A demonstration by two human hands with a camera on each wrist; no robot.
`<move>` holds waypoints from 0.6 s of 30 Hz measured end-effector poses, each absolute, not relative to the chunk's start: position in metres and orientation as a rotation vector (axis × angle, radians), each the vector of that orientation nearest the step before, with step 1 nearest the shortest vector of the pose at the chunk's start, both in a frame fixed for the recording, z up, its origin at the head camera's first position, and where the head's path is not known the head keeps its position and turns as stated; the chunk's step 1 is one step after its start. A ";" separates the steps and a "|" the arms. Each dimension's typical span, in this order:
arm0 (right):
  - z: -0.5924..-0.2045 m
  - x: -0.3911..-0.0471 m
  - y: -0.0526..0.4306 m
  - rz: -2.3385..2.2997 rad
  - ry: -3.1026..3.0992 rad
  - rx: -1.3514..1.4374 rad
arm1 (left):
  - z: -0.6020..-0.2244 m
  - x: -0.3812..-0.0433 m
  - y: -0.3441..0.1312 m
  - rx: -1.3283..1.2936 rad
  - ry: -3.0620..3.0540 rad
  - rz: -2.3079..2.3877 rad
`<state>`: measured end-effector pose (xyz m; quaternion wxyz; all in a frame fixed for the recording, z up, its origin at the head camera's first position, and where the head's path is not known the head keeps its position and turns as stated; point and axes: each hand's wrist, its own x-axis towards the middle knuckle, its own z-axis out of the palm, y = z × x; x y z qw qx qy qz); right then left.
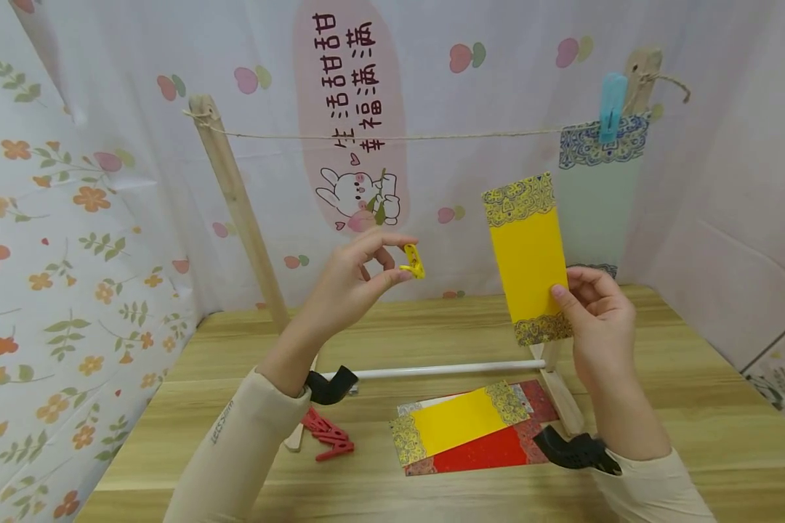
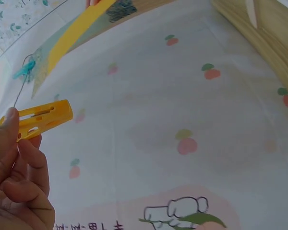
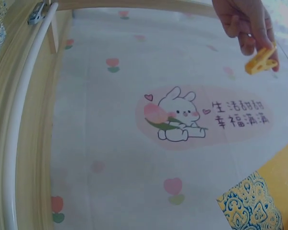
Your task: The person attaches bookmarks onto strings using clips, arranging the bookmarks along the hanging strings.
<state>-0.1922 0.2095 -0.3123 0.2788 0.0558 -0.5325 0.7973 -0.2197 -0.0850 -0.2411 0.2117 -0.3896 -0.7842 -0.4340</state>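
Between thumb and fingertips my left hand (image 1: 356, 276) pinches a yellow clothespin (image 1: 413, 261), held in the air below the string (image 1: 392, 137). The left wrist view shows the same clothespin (image 2: 45, 117) close up. My right hand (image 1: 598, 305) grips a yellow envelope (image 1: 528, 254) with patterned bands at top and bottom, upright and slightly tilted, thumb on its front. Behind it, a pale green envelope (image 1: 592, 196) hangs from the string under a light blue clothespin (image 1: 611, 109). Only a corner of the yellow envelope (image 3: 252, 206) shows in the right wrist view.
The string runs between two wooden posts (image 1: 235, 203), joined low down by a white rod (image 1: 432, 369). On the table (image 1: 216, 436) lie another yellow envelope (image 1: 461, 427), a red envelope (image 1: 480, 452) and several red clothespins (image 1: 327, 436). A printed curtain (image 1: 255, 181) hangs behind.
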 end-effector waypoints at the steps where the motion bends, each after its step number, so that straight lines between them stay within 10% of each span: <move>1: -0.311 -0.192 0.209 2.144 -1.404 0.132 | -0.238 -0.220 -0.083 -1.091 -2.165 -1.204; 18: -0.295 -0.200 0.202 2.164 -1.156 0.074 | -0.190 -0.221 -0.040 -1.022 -2.085 -1.438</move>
